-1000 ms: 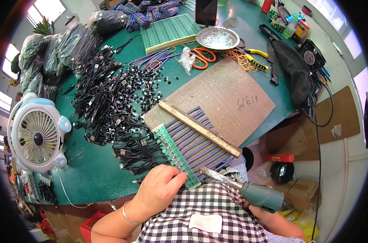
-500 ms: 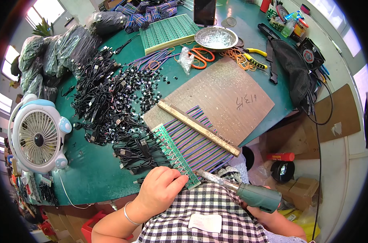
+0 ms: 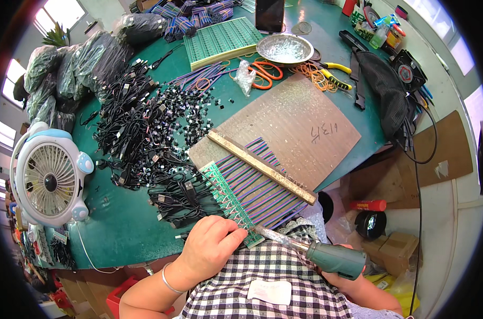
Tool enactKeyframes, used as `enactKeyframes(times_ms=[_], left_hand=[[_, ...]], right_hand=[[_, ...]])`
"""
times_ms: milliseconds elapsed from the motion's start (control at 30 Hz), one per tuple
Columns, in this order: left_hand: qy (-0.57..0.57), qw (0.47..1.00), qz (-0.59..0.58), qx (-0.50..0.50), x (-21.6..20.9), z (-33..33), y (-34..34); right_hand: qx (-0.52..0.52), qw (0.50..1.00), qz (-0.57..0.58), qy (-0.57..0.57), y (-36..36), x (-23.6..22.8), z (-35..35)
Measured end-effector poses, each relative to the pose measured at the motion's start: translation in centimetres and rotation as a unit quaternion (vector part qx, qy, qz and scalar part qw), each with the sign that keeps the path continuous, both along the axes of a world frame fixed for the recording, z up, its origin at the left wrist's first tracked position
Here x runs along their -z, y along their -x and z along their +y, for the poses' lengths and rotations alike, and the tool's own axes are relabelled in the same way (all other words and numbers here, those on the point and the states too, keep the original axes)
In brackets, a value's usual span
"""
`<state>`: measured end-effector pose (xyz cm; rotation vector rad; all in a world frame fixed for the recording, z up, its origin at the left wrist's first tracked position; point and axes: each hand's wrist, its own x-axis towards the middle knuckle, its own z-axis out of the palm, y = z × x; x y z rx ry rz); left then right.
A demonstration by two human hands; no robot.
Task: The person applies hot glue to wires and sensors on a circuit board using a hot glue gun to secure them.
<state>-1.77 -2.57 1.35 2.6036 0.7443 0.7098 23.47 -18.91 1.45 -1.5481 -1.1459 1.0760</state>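
Note:
My right hand (image 3: pixel 341 272) grips a soldering iron (image 3: pixel 334 259) with a thick dark green handle. Its metal barrel slants left, and the tip is at the near end of a green circuit board strip (image 3: pixel 225 198). Beside that tip my left hand (image 3: pixel 214 245) is closed, thumb and forefinger pinched at the strip's near left edge; what they pinch is hidden. Rows of purple, blue and black wires (image 3: pixel 263 189) run rightward from the strip beneath a wooden bar (image 3: pixel 263 167). Strip, wires and bar rest on a brown board (image 3: pixel 310 127).
Black USB cables (image 3: pixel 130 127) heap to the left, near a white and blue fan (image 3: pixel 50 178). Beyond lie a stack of green circuit panels (image 3: pixel 220 42), a metal bowl (image 3: pixel 285 49), orange-handled scissors (image 3: pixel 267 74) and yellow-handled pliers (image 3: pixel 334 74). A black mesh bag (image 3: pixel 379 90) sits far right.
The soldering iron has shifted slightly left, bringing its tip closer to my left fingertips. My left hand has moved up only a little. Other things look the same.

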Motion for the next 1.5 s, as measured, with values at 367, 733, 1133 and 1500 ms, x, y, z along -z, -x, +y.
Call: enactKeyframes(times_ms=[367,733,1133,1500], left_hand=[[-0.010,1.000,0.011,-0.001,-0.3,0.1,0.3],[0.012,1.000,0.010,0.009,-0.7,-0.2,1.0],[-0.193,0.921,0.062,-0.334,-1.3,14.2,9.2],[0.162,0.856,-0.429,-0.238,-4.8,16.6,13.7]], right_hand=[[-0.052,0.984,-0.131,-0.106,-0.6,0.7,0.6],[0.061,0.988,0.132,-0.046,-0.7,3.5,0.0],[0.025,0.991,0.127,-0.036,-0.9,3.1,0.1],[0.031,0.993,0.112,-0.024,-0.1,1.8,1.2]])
